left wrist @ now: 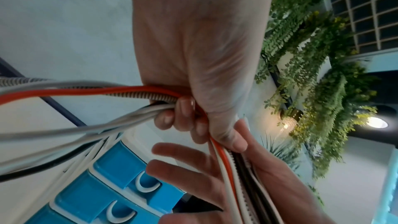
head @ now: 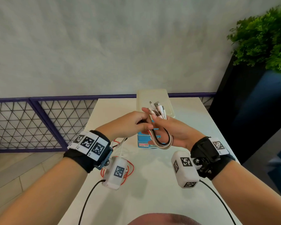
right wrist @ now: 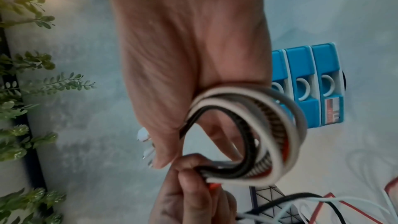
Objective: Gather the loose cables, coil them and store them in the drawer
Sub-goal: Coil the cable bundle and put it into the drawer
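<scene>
Both hands are raised over the white table [head: 152,192]. My right hand [head: 172,130] stands palm inward with a bundle of white, black, braided and red cables [head: 162,142] looped round it. The plug ends [head: 157,108] stick up past its thumb. The coil [right wrist: 277,125] curves round the palm. My left hand [head: 136,122] grips the same cables [left wrist: 107,91] in curled fingers, its thumb pressing them against the right palm. Loose tails [head: 120,143] hang down onto the table. A blue drawer unit [head: 143,144] with shut drawers [left wrist: 112,168] sits just beneath the hands.
A cream lidded box [head: 152,98] lies at the table's far end behind the drawer unit. A purple mesh railing [head: 39,101] runs along the left. A dark planter [head: 250,111] with green foliage [head: 266,38] stands at the right.
</scene>
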The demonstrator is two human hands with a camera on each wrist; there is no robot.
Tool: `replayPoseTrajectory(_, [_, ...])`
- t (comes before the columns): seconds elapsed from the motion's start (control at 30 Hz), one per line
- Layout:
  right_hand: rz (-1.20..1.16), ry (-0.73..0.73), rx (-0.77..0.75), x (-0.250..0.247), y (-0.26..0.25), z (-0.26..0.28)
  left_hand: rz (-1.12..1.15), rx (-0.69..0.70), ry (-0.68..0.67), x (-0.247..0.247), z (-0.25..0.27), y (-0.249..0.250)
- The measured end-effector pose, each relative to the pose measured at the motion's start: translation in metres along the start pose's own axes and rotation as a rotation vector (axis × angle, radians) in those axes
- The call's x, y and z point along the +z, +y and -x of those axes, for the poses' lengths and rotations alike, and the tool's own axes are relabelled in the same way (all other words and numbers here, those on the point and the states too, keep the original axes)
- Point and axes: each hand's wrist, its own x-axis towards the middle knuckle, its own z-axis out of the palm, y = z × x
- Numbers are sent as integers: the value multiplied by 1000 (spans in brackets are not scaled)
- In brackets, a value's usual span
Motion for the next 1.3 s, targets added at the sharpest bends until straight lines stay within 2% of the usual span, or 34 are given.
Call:
replayPoseTrajectory(0.23, [40, -27, 19, 7, 6, -2, 59, 6, 135, 4, 5, 3])
replayPoseTrajectory(0.33, [85, -21, -21, 10, 6, -1, 10, 7, 157, 4, 5, 4])
replayPoseTrajectory(0.43, [209, -5, -42, 7, 6, -2, 71, -52, 138, 3, 4, 2])
replayPoseTrajectory(0.6, [341, 174, -118, -9, -1, -3, 233, -212, 95, -5, 4, -18])
replayPoseTrajectory(0.73, [258, 390, -176, -24, -5, -3, 35, -180, -16, -12, 13, -48])
replayPoseTrajectory(0.83, [97, 517, -259, -32, -10, -2, -174, -227, 9, -12, 20, -78])
replayPoseTrajectory(1.07, [-87, 672, -429, -24, -24, -9, -229, -263, 79, -1, 22, -119])
replayPoseTrajectory(1.3, [-39, 780, -458, -23, -29, -8, -167, -276, 150, -2, 28, -130])
